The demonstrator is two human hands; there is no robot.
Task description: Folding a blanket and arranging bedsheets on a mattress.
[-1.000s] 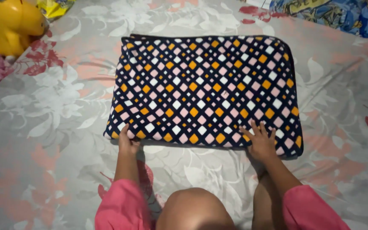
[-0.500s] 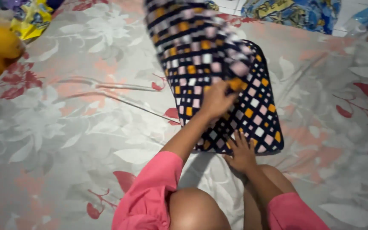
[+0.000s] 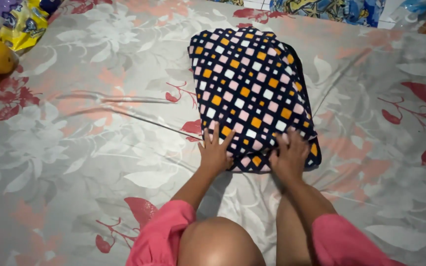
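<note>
The blanket [image 3: 252, 93] now lies folded narrower; left hand [image 3: 215, 152] and right hand [image 3: 289, 156] press its six-o'clock edge, fingers spread flat.

2 bare hands [image 3: 252, 155], short loose pink sleeves [image 3: 161, 236], a bare knee.

- One head-worn camera looked steeply down and forward over the person's knee.
- It sat close above the bed [image 3: 75, 148], with no second view.
</note>
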